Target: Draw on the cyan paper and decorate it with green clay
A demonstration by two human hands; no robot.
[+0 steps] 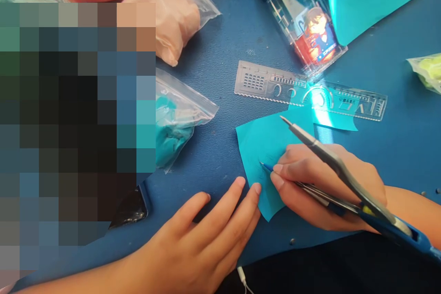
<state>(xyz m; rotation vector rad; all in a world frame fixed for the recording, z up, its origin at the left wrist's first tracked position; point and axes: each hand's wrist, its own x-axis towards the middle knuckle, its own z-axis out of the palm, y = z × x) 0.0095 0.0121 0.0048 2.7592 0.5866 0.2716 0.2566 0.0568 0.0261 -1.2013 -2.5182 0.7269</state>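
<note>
My right hand (327,183) grips a drawing compass (330,161) with its legs spread wide. The blue pencil tip of one leg touches a teal sheet of paper (255,140), near some faint lines, while the pointed metal leg sticks up over my knuckles. My left hand (206,239) lies with its fingers stretched out; one fingertip rests on the paper's left edge and another sits just beside it. A clear plastic ruler (255,80) lies above the sheet, partly over another teal piece (347,121).
A clear pencil case (306,32) with a cartoon picture and a larger teal sheet (372,0) lie at the back of the blue table (220,147). Bags of peach clay-like stuff (182,23) and teal clay-like stuff (170,128) lie left. A blurred-out area covers the far left.
</note>
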